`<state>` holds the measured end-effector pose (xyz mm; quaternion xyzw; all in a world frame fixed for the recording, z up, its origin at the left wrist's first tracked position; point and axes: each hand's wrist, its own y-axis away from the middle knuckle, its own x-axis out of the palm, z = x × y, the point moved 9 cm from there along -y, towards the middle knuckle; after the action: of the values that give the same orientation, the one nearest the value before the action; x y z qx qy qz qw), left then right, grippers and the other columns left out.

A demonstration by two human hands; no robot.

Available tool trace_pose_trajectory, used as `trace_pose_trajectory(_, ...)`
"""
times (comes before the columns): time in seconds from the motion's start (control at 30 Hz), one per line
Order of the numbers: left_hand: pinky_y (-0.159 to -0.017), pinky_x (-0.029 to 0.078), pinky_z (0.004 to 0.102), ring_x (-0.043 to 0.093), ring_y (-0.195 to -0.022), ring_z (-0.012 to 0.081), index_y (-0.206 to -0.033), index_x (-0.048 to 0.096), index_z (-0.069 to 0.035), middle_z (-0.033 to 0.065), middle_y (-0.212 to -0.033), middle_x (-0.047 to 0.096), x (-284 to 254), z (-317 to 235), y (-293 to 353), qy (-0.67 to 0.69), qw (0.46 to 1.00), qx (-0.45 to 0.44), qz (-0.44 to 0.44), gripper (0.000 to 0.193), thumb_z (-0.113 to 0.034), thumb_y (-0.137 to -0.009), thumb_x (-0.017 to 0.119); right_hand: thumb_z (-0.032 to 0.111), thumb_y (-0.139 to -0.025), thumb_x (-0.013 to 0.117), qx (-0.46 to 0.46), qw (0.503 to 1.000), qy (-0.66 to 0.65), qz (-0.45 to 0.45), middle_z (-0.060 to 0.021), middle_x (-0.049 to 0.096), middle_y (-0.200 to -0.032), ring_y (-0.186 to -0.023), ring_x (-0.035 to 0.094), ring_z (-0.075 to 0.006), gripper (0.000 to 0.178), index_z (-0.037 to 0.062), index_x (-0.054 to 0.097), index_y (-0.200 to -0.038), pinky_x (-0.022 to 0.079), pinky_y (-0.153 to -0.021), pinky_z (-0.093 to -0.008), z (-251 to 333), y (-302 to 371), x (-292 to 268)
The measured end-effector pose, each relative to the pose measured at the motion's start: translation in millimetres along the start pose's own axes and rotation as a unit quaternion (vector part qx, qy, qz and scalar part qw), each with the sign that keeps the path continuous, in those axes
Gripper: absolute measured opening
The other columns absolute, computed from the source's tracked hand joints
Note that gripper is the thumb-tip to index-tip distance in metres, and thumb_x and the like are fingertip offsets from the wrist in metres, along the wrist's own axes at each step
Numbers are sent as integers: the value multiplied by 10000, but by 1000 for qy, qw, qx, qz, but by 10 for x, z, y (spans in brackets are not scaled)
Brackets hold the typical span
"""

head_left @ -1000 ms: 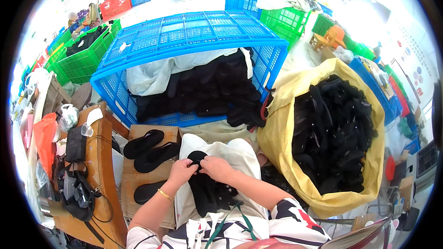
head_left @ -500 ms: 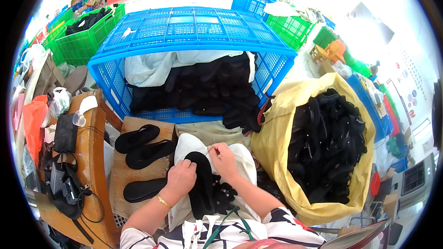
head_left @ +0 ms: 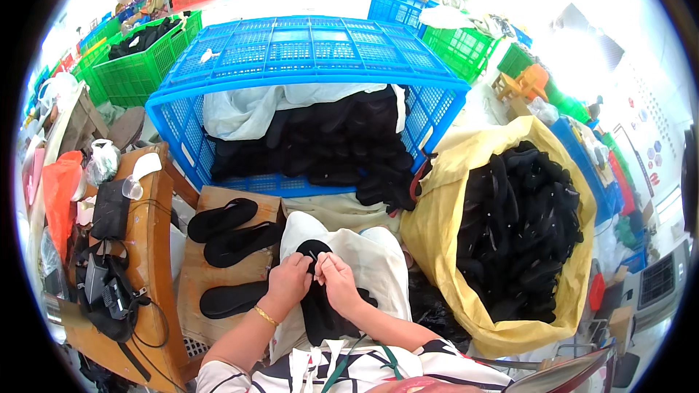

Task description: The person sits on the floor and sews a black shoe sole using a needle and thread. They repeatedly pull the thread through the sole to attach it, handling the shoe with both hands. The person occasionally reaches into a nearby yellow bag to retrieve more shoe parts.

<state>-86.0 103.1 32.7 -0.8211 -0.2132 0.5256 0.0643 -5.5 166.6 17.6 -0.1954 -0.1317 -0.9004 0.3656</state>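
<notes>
A black slipper lies lengthwise on the white cloth over my lap. My left hand is closed on its left edge near the far end. Close against it, my right hand has its fingertips pinched together over the slipper; whatever is between them is too small to make out. A small pale streak shows on the black far end, just beyond the fingertips. Beside my left forearm, several black slippers rest on a cardboard sheet.
Ahead, a blue plastic crate lies on its side, holding a heap of black slippers and white cloth. A yellow sack full of black pieces stands at the right. At the left is a wooden table with a black bag and cables.
My right hand has moved left and down to meet my left hand over the slipper. Small black pieces beside the slipper are now mostly covered. The whole view has shifted slightly.
</notes>
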Motion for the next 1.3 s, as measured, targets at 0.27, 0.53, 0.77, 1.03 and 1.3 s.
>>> trace_pose_trajectory(0.27, -609, 535, 334, 641, -801, 235, -1041, 607, -126, 58, -898, 581, -341, -422, -314, -60, 991, 104, -61, 341, -129, -718, 716, 184, -1056, 423, -125, 990, 0, 67, -12, 478, -798, -724, 455, -109, 254, 77, 458, -828, 406, -684, -243, 616, 130, 85)
trace_pose_trajectory(0.53, -585, 525, 310, 661, -771, 206, -1057, 614, -142, 50, -887, 632, -347, -996, -525, -159, 950, 266, 23, 273, -157, -786, 647, 203, -1065, 413, -192, 980, -31, 31, -8, 514, -802, -721, 470, -87, 279, 57, 488, -839, 411, -682, -231, 991, 470, -228)
trace_pose_trajectory(0.77, -623, 534, 322, 652, -779, 214, -1018, 630, -131, 43, -826, 602, -47, -1186, -323, -160, 914, 339, 156, 201, -162, -820, 610, 175, -1051, 426, -147, 989, -30, 16, -19, 531, -803, -711, 490, -102, 234, 59, 504, -864, 418, -674, -233, 675, 716, -567)
trace_pose_trajectory(1.03, -666, 517, 432, 628, -788, 328, -936, 606, -98, 97, -816, 613, 446, -811, -24, 8, 966, 177, 189, 218, -93, -724, 659, 200, -1052, 414, -90, 996, -9, 17, -20, 552, -795, -686, 516, -94, 276, 55, 520, -842, 423, -659, -230, 280, 682, -723)
trace_pose_trajectory(1.3, -678, 512, 440, 619, -799, 336, -1042, 612, -105, 110, -844, 602, 544, -474, 144, 79, 985, 95, 118, 316, -57, -731, 640, 195, -1054, 421, -54, 998, 20, 26, -19, 536, -786, -685, 506, -95, 284, 42, 507, -831, 430, -666, -231, 93, 534, -662)
